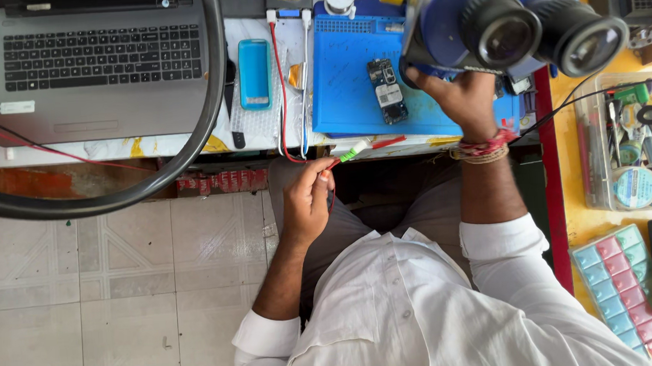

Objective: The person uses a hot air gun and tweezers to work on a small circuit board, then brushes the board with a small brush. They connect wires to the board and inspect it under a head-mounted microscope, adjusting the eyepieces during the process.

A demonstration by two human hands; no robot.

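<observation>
We record bright, even daylight; soft shadow beneath the surface (pixel 150 147); microscope eyepieces (pixel 543 26) close and blurred; slight wide-angle bending at edges.

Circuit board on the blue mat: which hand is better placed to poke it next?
Probably the left hand: it holds the green-tipped probe just below the blue mat. The right hand is busy gripping the microscope.
</observation>
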